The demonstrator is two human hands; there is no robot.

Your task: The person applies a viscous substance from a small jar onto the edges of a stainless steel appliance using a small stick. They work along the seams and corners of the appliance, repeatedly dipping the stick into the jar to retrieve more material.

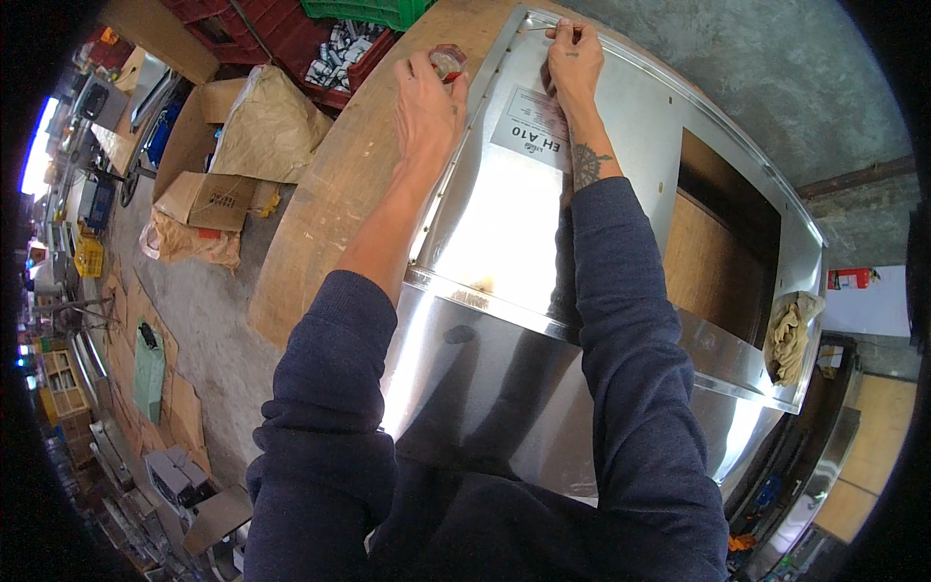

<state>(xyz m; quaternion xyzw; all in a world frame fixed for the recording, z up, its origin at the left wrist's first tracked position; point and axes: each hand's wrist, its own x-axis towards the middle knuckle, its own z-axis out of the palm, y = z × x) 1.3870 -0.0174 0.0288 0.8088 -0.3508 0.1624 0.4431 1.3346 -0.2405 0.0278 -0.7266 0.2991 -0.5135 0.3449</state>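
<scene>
A large shiny sheet-metal housing (621,107) lies in front of me, with a printed label (531,121) on its top panel and a rectangular opening (713,262) to the right. My left hand (427,107) is closed around a small round clear container with reddish parts (447,61), just beyond the housing's left edge. At the panel's far left corner, my right hand (574,56) pinches a thin stick-like piece (536,28). That piece points left along the far edge; its exact kind is too small to make out.
The housing rests on a wooden tabletop (320,233). A crumpled cloth (797,335) lies at its right corner. Beyond the table at the left stand an open cardboard box (199,199) with brown paper, a dark red crate (242,44) and a green crate (373,10). A concrete wall (766,87) rises behind.
</scene>
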